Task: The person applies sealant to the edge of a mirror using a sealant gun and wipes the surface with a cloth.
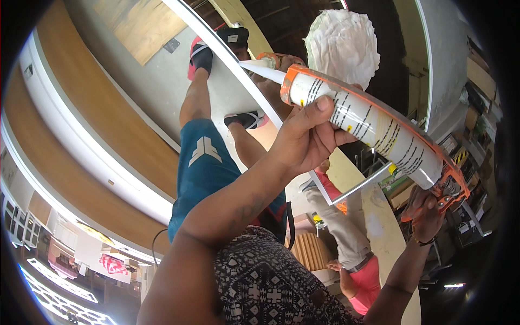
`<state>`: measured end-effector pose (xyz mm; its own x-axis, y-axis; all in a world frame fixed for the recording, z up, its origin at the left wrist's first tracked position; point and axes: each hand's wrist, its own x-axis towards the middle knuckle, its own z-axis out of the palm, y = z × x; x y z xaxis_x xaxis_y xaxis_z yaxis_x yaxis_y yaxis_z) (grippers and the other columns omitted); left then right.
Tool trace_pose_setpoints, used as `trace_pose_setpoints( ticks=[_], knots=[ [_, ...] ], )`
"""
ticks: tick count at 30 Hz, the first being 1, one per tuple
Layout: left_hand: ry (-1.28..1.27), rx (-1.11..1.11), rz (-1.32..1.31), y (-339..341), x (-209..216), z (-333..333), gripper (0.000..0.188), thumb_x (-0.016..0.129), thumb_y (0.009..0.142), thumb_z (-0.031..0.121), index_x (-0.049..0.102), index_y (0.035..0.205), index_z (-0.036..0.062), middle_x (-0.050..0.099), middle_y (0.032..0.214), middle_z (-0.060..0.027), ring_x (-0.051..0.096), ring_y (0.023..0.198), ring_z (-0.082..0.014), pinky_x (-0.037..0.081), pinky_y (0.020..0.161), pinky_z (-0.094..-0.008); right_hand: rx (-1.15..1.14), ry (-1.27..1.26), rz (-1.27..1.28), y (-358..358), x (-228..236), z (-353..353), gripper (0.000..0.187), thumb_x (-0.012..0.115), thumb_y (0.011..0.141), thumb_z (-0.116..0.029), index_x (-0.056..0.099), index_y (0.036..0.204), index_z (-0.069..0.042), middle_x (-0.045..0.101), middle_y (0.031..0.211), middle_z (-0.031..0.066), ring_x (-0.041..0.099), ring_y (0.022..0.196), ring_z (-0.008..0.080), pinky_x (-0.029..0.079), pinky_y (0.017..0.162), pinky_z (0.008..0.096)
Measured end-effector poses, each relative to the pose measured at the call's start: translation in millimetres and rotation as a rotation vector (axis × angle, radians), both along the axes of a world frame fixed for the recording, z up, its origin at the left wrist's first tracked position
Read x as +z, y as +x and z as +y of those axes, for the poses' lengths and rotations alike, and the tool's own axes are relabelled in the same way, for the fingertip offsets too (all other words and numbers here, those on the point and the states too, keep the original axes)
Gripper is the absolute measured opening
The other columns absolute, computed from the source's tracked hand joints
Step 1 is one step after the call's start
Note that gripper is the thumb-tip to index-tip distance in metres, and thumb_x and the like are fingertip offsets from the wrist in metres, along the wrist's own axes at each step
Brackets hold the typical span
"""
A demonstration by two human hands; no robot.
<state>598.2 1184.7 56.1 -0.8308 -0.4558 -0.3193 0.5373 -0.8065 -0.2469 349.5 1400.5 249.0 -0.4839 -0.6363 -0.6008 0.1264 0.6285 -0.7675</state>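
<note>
An orange-framed caulking gun, loaded with a white sealant cartridge, lies slantwise across the upper right. My left hand is closed around the front part of the cartridge, thumb on top. At the rear end, my right hand wraps the gun's handle and trigger; some of its fingers are hidden. The pale tapered nozzle points to the upper left. Its tip appears at a long white edge strip; whether they touch I cannot tell.
A bunched white cloth-like thing shows beyond the cartridge. Long brown panels with white edges curve along the left. A person in a red shirt is at the lower right of centre. Cluttered shelves line the right side.
</note>
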Motion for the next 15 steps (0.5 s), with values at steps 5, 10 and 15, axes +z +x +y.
trace_pose_setpoints(
  ticks=[5,10,15],
  knots=[
    [0.048,-0.004,0.005,11,-8,26,0.055,0.062,0.098,0.031,0.046,0.137,-0.0039,0.060,0.132,-0.0179,0.060,0.122,-0.0302,0.049,0.105,-0.0483,0.035,-0.136,-0.075,25,-21,9,0.019,0.052,0.101,-0.024,0.055,0.089,-0.010,0.056,0.079,0.0081,0.053,0.055,0.0156,0.053,0.045,0.0282],
    [0.091,0.034,0.002,-8,11,29,0.053,0.060,0.100,0.028,0.044,0.139,-0.0042,0.062,0.127,-0.0169,0.063,0.119,-0.0272,0.055,0.101,-0.0459,-0.075,-0.029,-0.101,-6,6,22,0.012,0.055,0.097,-0.019,0.054,0.089,-0.010,0.057,0.083,0.0112,0.055,0.059,0.0194,0.056,0.049,0.0333],
    [0.104,0.023,0.017,-13,15,31,0.055,0.061,0.099,0.028,0.044,0.140,-0.0046,0.061,0.129,-0.0175,0.061,0.121,-0.0286,0.053,0.102,-0.0480,-0.041,-0.043,-0.195,-1,18,15,0.038,0.055,0.099,-0.030,0.053,0.115,0.003,0.060,0.089,0.0220,0.063,0.067,0.0346,0.051,0.052,0.0496]
  ],
)
